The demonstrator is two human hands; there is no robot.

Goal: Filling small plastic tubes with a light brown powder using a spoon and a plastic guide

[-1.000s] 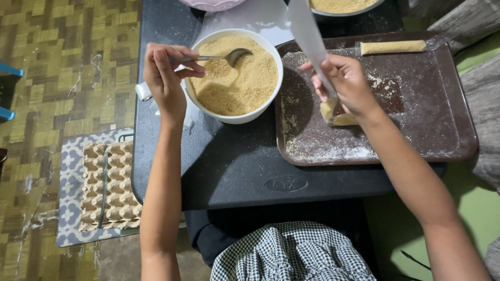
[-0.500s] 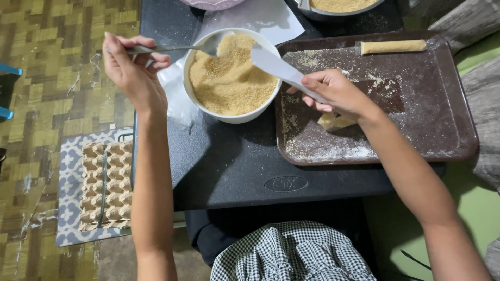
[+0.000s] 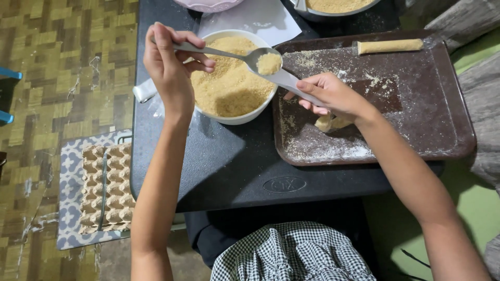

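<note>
Since half a second ago the left hand (image 3: 172, 65) has swung back in from beyond the counter's edge, and the spoon (image 3: 263, 60) it carries now hangs loaded above the far rim of the white bowl (image 3: 237, 117), its tip touching the flat blade (image 3: 291, 83) that the right hand has lowered to meet it. Left hand fingers are closed around the thin metal handle, thumb on top, holding the spoon level with a heap of tan crumbs in its bowl. The right hand (image 3: 333, 96) is closed around the blade's lower end, with what looks like a pale strip of dough (image 3: 330, 122) just beneath it on the floured brown tray (image 3: 448, 104). The step in hand appears to be carrying a spoonful of crumb filling from the bowl toward the dough on the tray. The next move probably calls for a steady, level carry to the right over the tray's lip, then a slow tip of the spoon so the crumbs land on the dough rather than scatter. One finished roll (image 3: 390, 46) lies at the tray's far edge. Tray and bowl sit side by side on the dark counter (image 3: 229, 171), and an egg carton (image 3: 107, 187) lies on the floor to the left
</note>
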